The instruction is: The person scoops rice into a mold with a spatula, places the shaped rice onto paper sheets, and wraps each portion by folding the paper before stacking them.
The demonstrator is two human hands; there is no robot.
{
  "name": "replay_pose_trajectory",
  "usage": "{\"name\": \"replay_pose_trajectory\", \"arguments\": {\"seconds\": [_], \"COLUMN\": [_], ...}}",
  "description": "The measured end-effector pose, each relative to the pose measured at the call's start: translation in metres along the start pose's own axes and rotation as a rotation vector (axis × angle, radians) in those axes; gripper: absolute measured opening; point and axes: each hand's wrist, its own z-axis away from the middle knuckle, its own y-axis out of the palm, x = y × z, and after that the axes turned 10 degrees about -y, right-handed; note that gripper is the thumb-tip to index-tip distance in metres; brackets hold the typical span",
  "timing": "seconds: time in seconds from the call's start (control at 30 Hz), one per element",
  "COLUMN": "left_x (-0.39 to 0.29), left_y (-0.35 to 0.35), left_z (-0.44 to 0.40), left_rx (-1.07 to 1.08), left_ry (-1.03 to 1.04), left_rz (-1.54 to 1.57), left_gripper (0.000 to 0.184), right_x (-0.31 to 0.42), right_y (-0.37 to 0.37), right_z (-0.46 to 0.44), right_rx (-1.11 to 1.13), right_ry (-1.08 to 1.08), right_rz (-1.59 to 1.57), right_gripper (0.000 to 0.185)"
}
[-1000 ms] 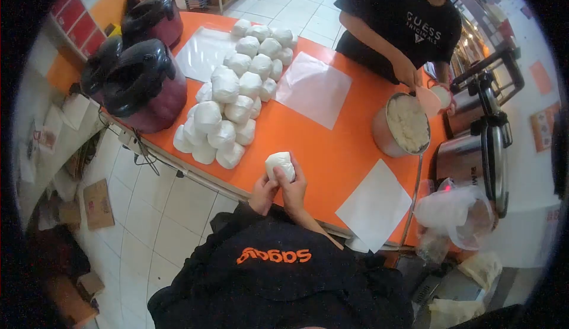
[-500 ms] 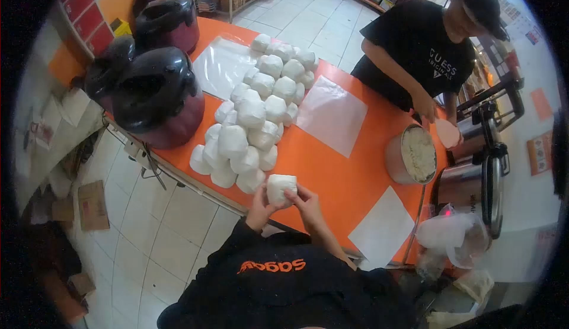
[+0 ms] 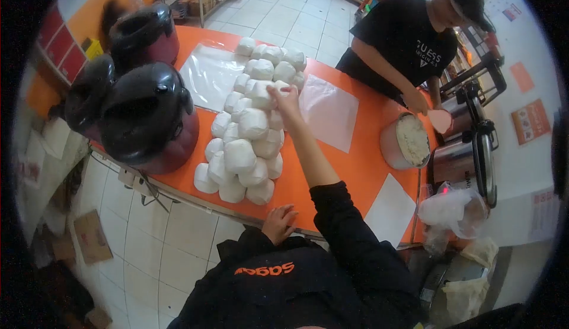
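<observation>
White paper-wrapped parcels (image 3: 240, 156) are piled in a long stack across the orange table. My right hand (image 3: 285, 98) reaches over to the upper middle of the stack, its fingers closed on one wrapped parcel (image 3: 259, 93) lying among the others. Part of that parcel is hidden by the fingers. Down at the near table edge rests my left hand (image 3: 279, 225), empty, with its fingers loosely stretched, just below the nearest parcels.
Dark lidded cookers (image 3: 148, 116) crowd the table's left end. Plastic-like sheets (image 3: 328, 113) lie beside the stack, and a white sheet (image 3: 391, 210) is at the near right. Across the table, a person (image 3: 409, 50) holds a pink paddle (image 3: 440, 120) beside a pot of rice (image 3: 409, 142).
Both hands held a wrapped parcel at the near edge. Now my right hand has carried it up onto the stack, and my left hand has let go and stayed near the edge.
</observation>
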Motion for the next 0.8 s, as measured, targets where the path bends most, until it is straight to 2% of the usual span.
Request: {"name": "replay_pose_trajectory", "arguments": {"seconds": [0.13,0.2,0.23,0.27,0.3,0.33,0.37,0.4,0.43,0.47,0.53,0.57,0.6,0.63,0.67,0.7,0.77,0.8], "left_x": [0.006,0.007,0.01,0.013,0.016,0.015,0.016,0.023,0.032,0.033,0.037,0.035,0.029,0.064,0.076,0.07,-0.004,-0.038], "left_y": [0.006,0.008,0.009,0.014,0.018,0.018,0.018,0.023,0.027,0.029,0.029,0.034,0.035,0.047,0.056,0.07,0.082,0.093], "left_z": [0.0,0.0,-0.004,-0.008,-0.005,-0.006,-0.007,-0.007,-0.009,-0.009,-0.009,-0.012,-0.012,-0.019,-0.027,-0.029,-0.023,-0.017], "left_rx": [-0.047,-0.077,-0.076,-0.087,-0.091,-0.087,-0.092,-0.098,-0.111,-0.113,-0.085,-0.1,-0.124,-0.082,-0.122,-0.158,-0.148,-0.138], "left_ry": [0.029,0.045,0.076,0.075,0.062,0.078,0.088,0.119,0.15,0.17,0.176,0.164,0.231,0.256,0.279,0.291,0.22,0.18], "left_rz": [0.003,-0.078,-0.11,-0.126,-0.14,-0.142,-0.146,-0.169,-0.193,-0.229,-0.271,-0.182,-0.203,-0.343,-0.263,-0.182,-0.109,-0.086], "left_gripper": [0.035,0.036,0.036,0.037,0.039,0.039,0.04,0.04,0.04,0.039,0.036,0.035,0.034,0.034,0.034,0.034,0.035,0.035], "right_x": [0.006,-0.016,-0.029,-0.02,-0.04,-0.034,-0.03,-0.023,-0.008,-0.027,-0.054,-0.063,-0.063,-0.089,-0.096,-0.136,-0.137,-0.118], "right_y": [0.002,0.003,0.0,-0.009,-0.009,-0.03,-0.042,-0.058,-0.092,-0.108,-0.158,-0.187,-0.224,-0.247,-0.282,-0.304,-0.353,-0.386], "right_z": [0.002,-0.007,-0.013,-0.01,-0.007,0.009,0.034,0.063,0.109,0.139,0.229,0.277,0.329,0.38,0.429,0.475,0.574,0.618], "right_rx": [0.017,-0.027,0.016,0.009,-0.152,-0.094,-0.173,-0.253,-0.221,-0.126,-0.169,-0.172,-0.07,-0.136,-0.152,-0.15,-0.263,-0.247], "right_ry": [-0.164,-0.144,-0.212,-0.189,-0.304,-0.368,-0.287,-0.22,-0.333,-0.259,-0.395,-0.315,-0.093,-0.08,-0.07,0.048,0.332,0.45], "right_rz": [0.542,0.536,0.498,0.5,0.417,0.279,0.263,0.099,0.209,-0.001,0.142,0.133,0.119,0.022,0.17,0.221,0.189,0.167], "right_gripper": [0.049,0.05,0.048,0.041,0.033,0.028,0.029,0.029,0.028,0.026,0.029,0.033,0.039,0.043,0.044,0.044,0.032,0.028]}}
